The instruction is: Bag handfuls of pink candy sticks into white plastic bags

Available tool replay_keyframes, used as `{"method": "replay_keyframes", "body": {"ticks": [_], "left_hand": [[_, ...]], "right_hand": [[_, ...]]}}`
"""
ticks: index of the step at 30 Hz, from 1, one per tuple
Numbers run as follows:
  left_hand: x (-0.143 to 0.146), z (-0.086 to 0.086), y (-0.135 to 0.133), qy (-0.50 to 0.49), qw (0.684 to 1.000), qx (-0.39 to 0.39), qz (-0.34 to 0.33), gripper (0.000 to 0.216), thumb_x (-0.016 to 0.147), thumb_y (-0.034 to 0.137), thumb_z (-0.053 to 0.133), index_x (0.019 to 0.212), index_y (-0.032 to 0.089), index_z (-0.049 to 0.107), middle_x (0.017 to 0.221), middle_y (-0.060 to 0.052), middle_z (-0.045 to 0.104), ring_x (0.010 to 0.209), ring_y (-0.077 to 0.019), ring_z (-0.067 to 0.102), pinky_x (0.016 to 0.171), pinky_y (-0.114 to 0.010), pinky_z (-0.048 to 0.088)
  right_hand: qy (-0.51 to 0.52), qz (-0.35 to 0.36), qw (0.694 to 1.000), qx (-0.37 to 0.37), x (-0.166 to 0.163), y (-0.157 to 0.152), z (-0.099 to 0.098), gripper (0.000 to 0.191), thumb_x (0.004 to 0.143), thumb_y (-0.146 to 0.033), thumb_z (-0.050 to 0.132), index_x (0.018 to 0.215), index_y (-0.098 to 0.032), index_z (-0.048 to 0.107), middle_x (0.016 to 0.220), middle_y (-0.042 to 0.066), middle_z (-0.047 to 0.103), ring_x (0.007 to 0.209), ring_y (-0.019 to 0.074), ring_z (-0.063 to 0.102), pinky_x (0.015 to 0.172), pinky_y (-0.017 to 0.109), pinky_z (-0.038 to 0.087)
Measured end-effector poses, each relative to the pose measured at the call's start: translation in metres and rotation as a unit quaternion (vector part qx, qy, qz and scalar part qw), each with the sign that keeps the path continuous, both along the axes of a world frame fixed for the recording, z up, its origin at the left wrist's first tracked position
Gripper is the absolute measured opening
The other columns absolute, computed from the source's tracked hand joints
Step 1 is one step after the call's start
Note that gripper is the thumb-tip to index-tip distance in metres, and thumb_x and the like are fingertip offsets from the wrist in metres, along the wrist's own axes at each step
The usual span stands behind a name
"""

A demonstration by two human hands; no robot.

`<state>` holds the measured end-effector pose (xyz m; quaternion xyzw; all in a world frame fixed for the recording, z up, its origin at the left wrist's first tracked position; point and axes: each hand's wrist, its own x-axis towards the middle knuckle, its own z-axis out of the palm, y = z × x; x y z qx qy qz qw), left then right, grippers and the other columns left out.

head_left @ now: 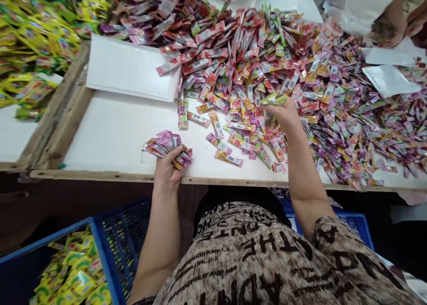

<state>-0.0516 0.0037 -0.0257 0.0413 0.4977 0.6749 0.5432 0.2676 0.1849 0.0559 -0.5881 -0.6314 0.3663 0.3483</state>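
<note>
My left hand [171,164] is closed around a bundle of stick sachets [164,144], mostly pink and purple, just above the table's front edge. Farther right, my right hand [283,113] reaches over the heap and grips a green sachet [274,99] at the fingertips; part of that hand is blurred. Beneath it lies a large pile of sachets [238,100] in pink, orange, purple and green. A few loose ones, such as an orange sachet [228,158], rest on the white tabletop [113,136] between my hands.
A white padded envelope [130,69] lies at the back left, beside a wooden divider [66,113]. Beyond that are yellow packets [30,42]. Blue crates [100,251] stand below on the left. Another person's hands [396,24] are at the far right, near white pouches [390,80].
</note>
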Motion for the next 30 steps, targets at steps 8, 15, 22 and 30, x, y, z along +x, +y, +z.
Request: {"method": "replay_keyframes", "body": {"ticks": [8, 15, 22, 30], "left_hand": [[0.002, 0.003, 0.0, 0.045, 0.998, 0.024, -0.027, 0.028, 0.053, 0.017, 0.085, 0.076, 0.016, 0.068, 0.07, 0.001, 0.069, 0.065, -0.0106, 0.064, 0.087, -0.036, 0.06], [0.065, 0.026, -0.022, 0.096, 0.979, 0.055, -0.169, 0.048, 0.05, 0.016, 0.091, 0.092, 0.018, 0.068, 0.082, -0.002, 0.072, 0.076, -0.0194, 0.07, 0.087, -0.042, 0.058], [0.182, 0.035, -0.035, 0.13, 0.892, 0.187, -0.389, 0.061, 0.063, 0.03, 0.089, 0.117, 0.02, 0.062, 0.115, -0.009, 0.068, 0.11, -0.0277, 0.065, 0.104, -0.048, 0.048], [0.2, 0.025, -0.022, 0.185, 0.852, 0.223, -0.436, 0.086, 0.059, 0.037, 0.09, 0.136, 0.023, 0.053, 0.135, -0.012, 0.059, 0.138, -0.0315, 0.045, 0.119, -0.049, 0.03]], "right_hand": [[-0.324, 0.013, 0.943, -0.08, 0.031, -0.117, -0.048, 0.041, 0.068, -0.035, 0.08, 0.102, -0.018, 0.067, 0.088, 0.011, 0.071, 0.09, 0.0311, 0.067, 0.081, 0.04, 0.051], [-0.032, -0.005, 0.999, -0.002, 0.048, -0.138, -0.031, 0.019, 0.071, -0.036, 0.071, 0.079, -0.02, 0.064, 0.077, 0.001, 0.065, 0.075, 0.0188, 0.062, 0.067, 0.029, 0.048], [0.2, -0.007, 0.98, -0.002, 0.02, -0.194, -0.021, 0.034, 0.077, -0.048, 0.072, 0.092, -0.023, 0.055, 0.074, -0.003, 0.058, 0.063, 0.0131, 0.053, 0.059, 0.025, 0.044], [0.246, -0.012, 0.969, 0.001, 0.017, -0.194, -0.041, 0.036, 0.087, -0.057, 0.058, 0.1, -0.024, 0.06, 0.09, 0.004, 0.062, 0.085, 0.0204, 0.059, 0.082, 0.034, 0.049]]}}
